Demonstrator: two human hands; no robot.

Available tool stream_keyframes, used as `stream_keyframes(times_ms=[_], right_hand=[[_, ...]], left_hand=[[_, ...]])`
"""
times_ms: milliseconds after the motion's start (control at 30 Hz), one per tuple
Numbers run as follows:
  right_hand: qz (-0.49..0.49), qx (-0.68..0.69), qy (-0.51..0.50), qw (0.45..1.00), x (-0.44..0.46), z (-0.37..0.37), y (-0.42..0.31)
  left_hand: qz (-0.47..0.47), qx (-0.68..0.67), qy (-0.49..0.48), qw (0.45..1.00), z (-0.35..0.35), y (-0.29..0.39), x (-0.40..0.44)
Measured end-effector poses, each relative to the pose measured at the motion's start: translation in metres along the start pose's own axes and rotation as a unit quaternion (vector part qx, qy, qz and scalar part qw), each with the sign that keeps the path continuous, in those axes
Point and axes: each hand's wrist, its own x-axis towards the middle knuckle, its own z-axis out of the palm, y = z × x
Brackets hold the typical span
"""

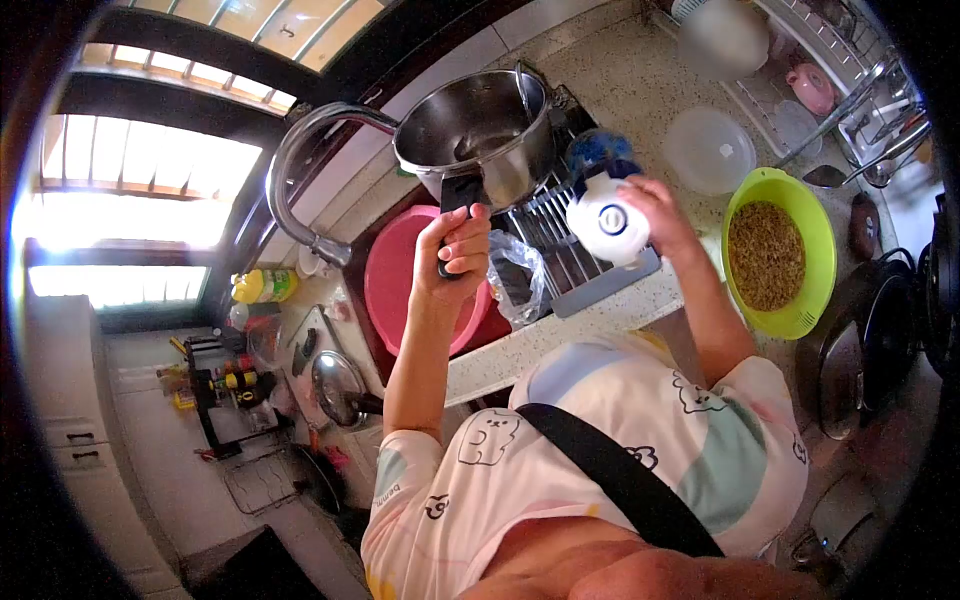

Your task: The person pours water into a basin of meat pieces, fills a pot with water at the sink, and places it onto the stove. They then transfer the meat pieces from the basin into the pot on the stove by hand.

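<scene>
My left hand (455,255) is closed round the black handle (460,195) of a steel pot (510,165). The pot is held up beside the curved tap, over the back of the sink area, and a metal utensil leans inside it. In my right hand (655,215) is a white round lid (608,220) with a dark ring at its centre. Its fingers wrap over the lid's right edge. Below the pot lie a pink basin (390,290), a metal rack (575,250) and a clear plastic bag (520,280).
A green colander (828,240) of brown grains stands at the right, near a translucent round lid (710,150). The metal tap (280,165) arches at the left. A yellow bottle (265,286) and a glass pan lid (338,378) are at lower left, a dish rack (840,50) at upper right.
</scene>
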Motion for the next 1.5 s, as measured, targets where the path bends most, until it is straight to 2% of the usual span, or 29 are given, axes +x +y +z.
stream_keyframes(times_ms=[33, 67, 100, 167, 233, 300, 367, 433, 500, 533, 567, 633, 667, 700, 767, 800, 833, 900, 933, 967, 1033, 1067, 1100, 1167, 1200, 1267, 1300, 1400, 1500], right_hand=[[-0.023, 0.007, 0.025, 0.999, 0.005, -0.008, -0.008], [-0.005, -0.038, -0.082, 0.996, 0.014, -0.022, -0.028], [-0.019, -0.021, -0.131, 0.991, 0.025, -0.030, -0.039], [-0.075, -0.107, -0.039, 0.991, 0.023, -0.013, -0.082], [-0.065, -0.184, -0.160, 0.968, 0.063, -0.028, -0.111], [-0.047, -0.256, -0.203, 0.944, 0.101, -0.032, -0.138], [0.004, -0.348, -0.212, 0.913, 0.137, -0.036, -0.167], [0.005, -0.362, -0.227, 0.904, 0.166, -0.038, -0.184], [0.055, -0.461, -0.253, 0.849, 0.187, -0.034, -0.200], [0.053, -0.518, -0.227, 0.823, 0.190, -0.029, -0.209], [0.053, -0.523, -0.230, 0.819, 0.200, -0.026, -0.212], [0.060, -0.709, -0.172, 0.681, 0.218, -0.017, -0.220], [0.088, -0.747, -0.137, 0.644, 0.226, -0.015, -0.223], [0.089, -0.752, -0.140, 0.638, 0.229, -0.009, -0.226], [-0.024, -0.903, -0.152, 0.402, 0.236, 0.007, -0.232], [-0.018, -0.915, -0.158, 0.372, 0.230, 0.019, -0.235], [-0.021, -0.916, -0.161, 0.366, 0.238, 0.023, -0.232], [-0.085, -0.943, -0.169, 0.274, 0.267, 0.027, -0.216], [-0.051, -0.948, -0.215, 0.231, 0.284, 0.037, -0.205], [-0.053, -0.947, -0.218, 0.229, 0.296, 0.036, -0.199], [-0.041, -0.960, -0.149, 0.233, 0.288, 0.060, -0.188], [-0.051, -0.971, -0.136, 0.192, 0.307, 0.056, -0.174], [-0.053, -0.970, -0.142, 0.190, 0.306, 0.059, -0.169], [-0.162, -0.948, -0.078, 0.263, 0.300, 0.064, -0.153], [-0.163, -0.948, -0.084, 0.262, 0.303, 0.067, -0.145], [-0.155, -0.939, -0.029, 0.307, 0.309, 0.077, -0.131], [-0.157, -0.938, -0.034, 0.307, 0.308, 0.083, -0.129], [-0.172, -0.944, -0.045, 0.279, 0.304, 0.087, -0.127], [-0.293, -0.930, -0.042, 0.219, 0.303, 0.078, -0.132]], left_hand=[[0.001, -0.002, -0.003, 1.000, -0.004, -0.001, 0.000], [-0.005, 0.003, 0.005, 1.000, -0.008, -0.001, 0.000], [-0.010, 0.009, 0.013, 1.000, -0.013, -0.003, 0.001], [-0.017, 0.013, 0.006, 1.000, -0.023, -0.008, 0.002], [-0.024, -0.002, -0.019, 1.000, -0.035, -0.012, 0.005], [-0.015, 0.000, -0.012, 1.000, -0.045, -0.019, 0.007], [-0.027, -0.010, -0.013, 0.999, -0.058, -0.022, 0.010], [-0.031, -0.019, -0.008, 0.999, -0.070, -0.026, 0.013], [-0.023, -0.013, 0.004, 1.000, -0.085, -0.029, 0.017], [-0.017, -0.007, 0.005, 1.000, -0.091, -0.031, 0.018], [-0.011, -0.001, 0.005, 1.000, -0.096, -0.032, 0.019], [-0.009, -0.010, 0.011, 1.000, -0.103, -0.036, 0.021], [-0.016, 0.005, 0.014, 1.000, -0.106, -0.037, 0.021], [-0.023, 0.019, 0.018, 0.999, -0.110, -0.038, 0.021], [-0.027, 0.036, 0.011, 0.999, -0.115, -0.038, 0.023], [-0.034, 0.044, 0.026, 0.998, -0.116, -0.038, 0.024], [-0.040, 0.053, 0.042, 0.997, -0.118, -0.039, 0.025], [-0.028, 0.067, 0.046, 0.996, -0.119, -0.042, 0.027], [-0.019, 0.088, 0.048, 0.995, -0.119, -0.042, 0.027], [-0.010, 0.108, 0.052, 0.993, -0.119, -0.044, 0.027], [-0.001, 0.109, 0.057, 0.992, -0.115, -0.045, 0.028], [-0.002, 0.118, 0.060, 0.991, -0.115, -0.045, 0.028], [-0.002, 0.127, 0.064, 0.990, -0.115, -0.046, 0.026], [0.001, 0.126, 0.076, 0.989, -0.115, -0.047, 0.026], [0.000, 0.130, 0.082, 0.988, -0.114, -0.047, 0.026], [0.007, 0.140, 0.083, 0.987, -0.112, -0.048, 0.027], [0.008, 0.153, 0.082, 0.985, -0.111, -0.049, 0.027], [0.003, 0.142, 0.085, 0.986, -0.111, -0.048, 0.029], [-0.020, 0.093, 0.063, 0.993, -0.119, -0.047, 0.031]])
